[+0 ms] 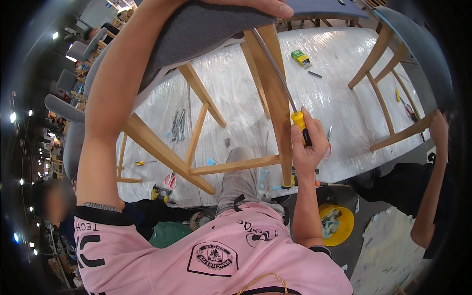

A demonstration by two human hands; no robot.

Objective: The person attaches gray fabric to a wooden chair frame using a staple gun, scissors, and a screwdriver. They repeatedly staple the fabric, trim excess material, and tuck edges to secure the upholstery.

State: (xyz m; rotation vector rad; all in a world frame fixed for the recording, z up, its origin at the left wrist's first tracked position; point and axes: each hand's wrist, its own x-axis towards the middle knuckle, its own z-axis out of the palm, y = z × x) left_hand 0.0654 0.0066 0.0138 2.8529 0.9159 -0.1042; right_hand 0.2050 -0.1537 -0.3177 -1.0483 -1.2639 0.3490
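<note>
Over the plastic-covered table [339, 54], left of center, I saw a chair [196, 37] with a dark gray fabric seat at the far side and smooth, honey-brown wooden legs reaching near. The left hand [260, 5] lay on the seat, its grip unclear to me; the right hand [309, 149] clasped 1 yellow-and-black screwdriver [298, 119], its long shaft alongside 1 leg.

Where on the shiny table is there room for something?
Bare plastic film lies between the green box and the right chair's legs, also right of the small dark bar. It's crowded along the near edge: scissors, yellow-black tool.
</note>
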